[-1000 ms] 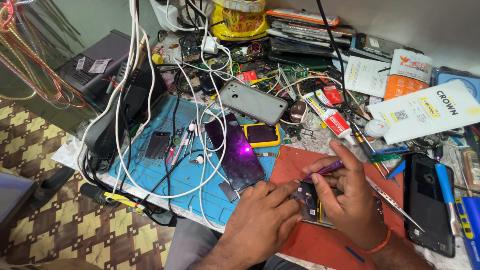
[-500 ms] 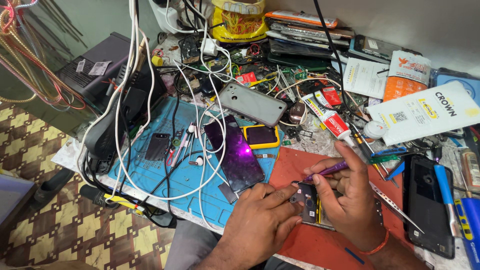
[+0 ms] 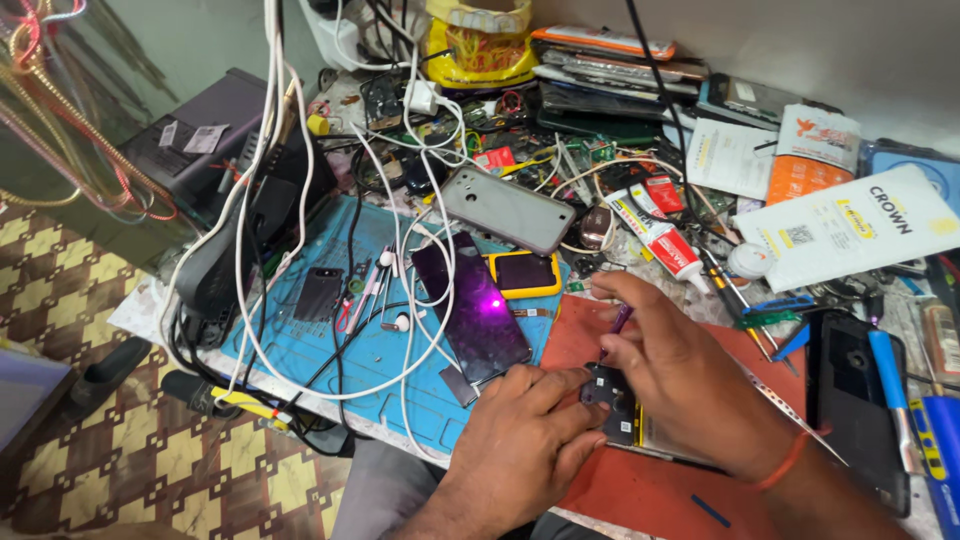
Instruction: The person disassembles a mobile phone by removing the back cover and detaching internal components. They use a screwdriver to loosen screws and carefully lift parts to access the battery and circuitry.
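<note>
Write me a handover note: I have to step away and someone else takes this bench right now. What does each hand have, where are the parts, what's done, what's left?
Left hand: pins the opened phone on the red mat.
Right hand: holds a purple tool, tip down on the phone's top end.
Nearby: glossy screen panel on the blue mat, grey back cover behind it.
Done: phone is open.
Left: the inside work is unfinished; phone not closed.

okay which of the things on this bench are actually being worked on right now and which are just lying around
In use: left hand steadying opened phone; right hand holding purple tool; red mat underneath.

Lying about: grey phone, yellow-cased phone, purple screen, white cables, glue tube, blue mat.
</note>
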